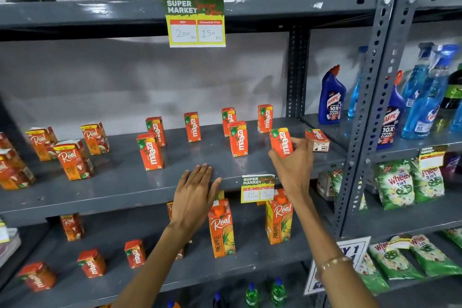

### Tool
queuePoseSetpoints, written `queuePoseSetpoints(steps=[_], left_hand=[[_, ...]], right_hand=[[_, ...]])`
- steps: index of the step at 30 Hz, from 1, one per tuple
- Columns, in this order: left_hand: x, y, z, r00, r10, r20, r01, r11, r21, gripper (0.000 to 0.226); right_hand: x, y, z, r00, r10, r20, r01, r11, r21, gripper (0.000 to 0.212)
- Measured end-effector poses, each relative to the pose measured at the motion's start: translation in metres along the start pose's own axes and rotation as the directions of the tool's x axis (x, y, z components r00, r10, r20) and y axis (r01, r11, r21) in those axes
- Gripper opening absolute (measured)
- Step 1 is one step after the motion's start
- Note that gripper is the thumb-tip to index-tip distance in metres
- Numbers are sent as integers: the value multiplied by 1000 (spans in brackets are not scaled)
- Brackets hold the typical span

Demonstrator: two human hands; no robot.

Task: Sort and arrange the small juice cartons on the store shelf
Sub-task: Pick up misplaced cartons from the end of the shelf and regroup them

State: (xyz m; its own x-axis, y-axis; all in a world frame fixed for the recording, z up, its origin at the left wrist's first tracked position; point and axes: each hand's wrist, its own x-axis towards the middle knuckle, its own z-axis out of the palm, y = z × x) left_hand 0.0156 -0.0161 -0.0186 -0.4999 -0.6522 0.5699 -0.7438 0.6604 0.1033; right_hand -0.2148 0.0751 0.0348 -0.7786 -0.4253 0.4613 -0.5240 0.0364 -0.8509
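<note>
The right hand point(291, 157) is closed around a small orange Maaza juice carton point(282, 142), held upright just above the right part of the grey metal middle shelf point(125, 182). The left hand point(193, 190) lies flat and open on the shelf's near edge, holding nothing.

Judgement: the step in hand is placing this carton in line. It should be set down upright, label forward, level with the near carton beside it point(238, 139), and released only once its base sits flat.

Count on this shelf: six Maaza cartons standing, one in the hand, and one lying on its side point(317, 140) at the far right, which needs righting. At the left, three small orange-and-red Real cartons point(73, 160) are fully visible; more are cut off by the frame edge.
</note>
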Motion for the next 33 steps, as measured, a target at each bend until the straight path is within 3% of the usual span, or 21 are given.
queuePoseSetpoints(steps=[5, 9, 13, 16, 27, 33], left_hand=[[-5, -15, -4, 999, -49, -8, 49, 999, 18, 75], [-5, -16, -6, 998, -63, 15, 63, 998, 24, 74], [-8, -24, -9, 997, -73, 37, 73, 997, 6, 70], [-13, -30, -13, 997, -68, 33, 68, 998, 9, 65], [-19, -53, -24, 997, -80, 23, 80, 997, 1, 70], [-26, -58, -28, 999, -51, 18, 50, 997, 61, 72]], right_hand=[[-43, -32, 12, 989, -147, 25, 143, 982, 128, 61], [-53, -51, 58, 980, -128, 153, 108, 985, 137, 70], [-58, -68, 116, 961, -141, 237, 124, 989, 87, 59], [-59, -80, 143, 947, -125, 296, 126, 992, 14, 71], [-70, -101, 171, 927, -128, 352, 109, 991, 74, 76], [-80, -71, 112, 945, -248, 213, 242, 969, 57, 33]])
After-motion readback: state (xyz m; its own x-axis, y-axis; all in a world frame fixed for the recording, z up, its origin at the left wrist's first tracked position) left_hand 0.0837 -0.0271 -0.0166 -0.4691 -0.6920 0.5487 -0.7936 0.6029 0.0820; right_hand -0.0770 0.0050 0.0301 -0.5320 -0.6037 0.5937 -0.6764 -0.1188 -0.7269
